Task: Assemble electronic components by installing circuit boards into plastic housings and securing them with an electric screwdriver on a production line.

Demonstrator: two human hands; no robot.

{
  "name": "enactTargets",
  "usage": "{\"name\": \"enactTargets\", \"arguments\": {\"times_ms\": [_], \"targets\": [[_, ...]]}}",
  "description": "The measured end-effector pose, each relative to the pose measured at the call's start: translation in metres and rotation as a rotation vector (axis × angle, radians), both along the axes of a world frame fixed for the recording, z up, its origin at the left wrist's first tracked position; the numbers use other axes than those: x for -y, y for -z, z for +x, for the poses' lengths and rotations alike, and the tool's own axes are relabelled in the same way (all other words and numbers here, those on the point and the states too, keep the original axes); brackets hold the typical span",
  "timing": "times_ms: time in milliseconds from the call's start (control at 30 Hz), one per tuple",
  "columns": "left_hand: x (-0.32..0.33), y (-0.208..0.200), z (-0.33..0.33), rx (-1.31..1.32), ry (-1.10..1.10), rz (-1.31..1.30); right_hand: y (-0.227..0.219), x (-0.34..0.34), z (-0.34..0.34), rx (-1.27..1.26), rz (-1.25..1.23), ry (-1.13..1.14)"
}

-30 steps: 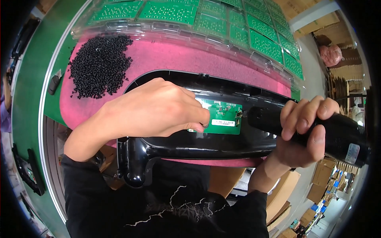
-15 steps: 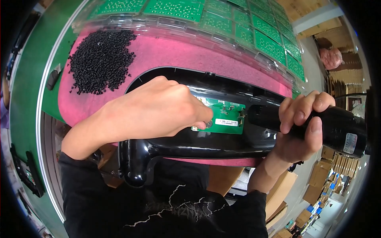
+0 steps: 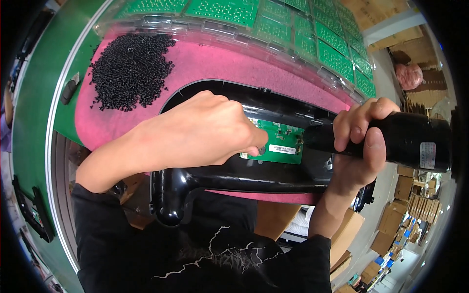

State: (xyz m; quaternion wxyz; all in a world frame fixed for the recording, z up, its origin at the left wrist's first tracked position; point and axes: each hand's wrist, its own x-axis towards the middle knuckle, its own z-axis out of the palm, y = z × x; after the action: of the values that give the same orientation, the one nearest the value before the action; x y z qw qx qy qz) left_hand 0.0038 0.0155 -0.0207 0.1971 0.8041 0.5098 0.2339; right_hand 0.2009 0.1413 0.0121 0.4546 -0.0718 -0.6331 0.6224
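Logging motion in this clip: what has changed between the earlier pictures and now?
The right hand has swung the rear end of the black tool away from the person; nothing was visibly grasped or released. The left hand stays at the green circuit board in the black housing.

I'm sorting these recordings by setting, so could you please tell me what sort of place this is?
Probably an electronics assembly workshop: green circuit boards lie in clear trays, small black parts are heaped on a pink mat, and another board sits in a black shell.
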Motion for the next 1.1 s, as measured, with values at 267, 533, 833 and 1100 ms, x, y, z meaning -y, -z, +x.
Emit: {"name": "enactTargets", "arguments": {"times_ms": [267,533,833,1100], "targets": [[-0.001,-0.004,0.003,-0.027,-0.005,0.086,-0.022,0.022,0.014,-0.382,-0.211,-0.149],[0.000,0.000,0.003,0.023,-0.004,0.156,-0.016,0.041,-0.002,-0.487,-0.266,-0.123],[-0.004,-0.001,0.003,-0.057,-0.044,0.291,-0.012,0.037,-0.003,-0.421,-0.141,-0.066],[-0.006,-0.008,0.004,0.239,-0.334,0.365,0.005,0.026,-0.003,-0.210,-0.033,-0.116]]}}
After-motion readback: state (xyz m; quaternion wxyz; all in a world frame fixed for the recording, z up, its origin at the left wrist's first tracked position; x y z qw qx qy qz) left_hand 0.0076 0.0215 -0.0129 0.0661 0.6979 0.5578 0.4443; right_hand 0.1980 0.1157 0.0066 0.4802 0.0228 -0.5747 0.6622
